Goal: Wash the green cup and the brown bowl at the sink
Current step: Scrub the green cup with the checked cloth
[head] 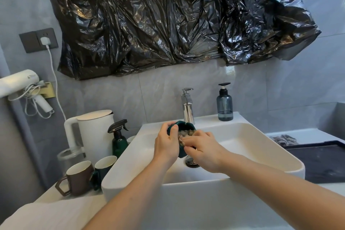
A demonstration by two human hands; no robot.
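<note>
A green cup (183, 129) is held over the white sink (242, 136), just in front of the shiny tap (188, 107). The cup is tipped so its open top faces the person. It is gripped by the left hand (166, 144), with the fingers (166, 127) curled round its far side and the thumb laid on its near rim. A soapy brown-grey cloth (183, 136) is pressed into the cup's mouth by the right hand (203, 149). The right fingers are bent and pinched on the cloth. The drain (191, 161) is seen just under the hands.

On the bench (56, 194) left of the sink, a brown mug (78, 177) and a dark green mug (103, 167) are stood side by side, touching or nearly so. Behind them a green spray bottle (118, 139) and a white kettle (95, 132) are seen. A white hair dryer (18, 82) is hung on the wall. A blue soap bottle (225, 103) is stood on the back edge of the sink, right of the tap. A dark tray (321, 162) is laid on the right, with a grey rag (284, 139) behind it. Black plastic sheet (177, 20) is stuck on the wall above. No brown bowl can be picked out.
</note>
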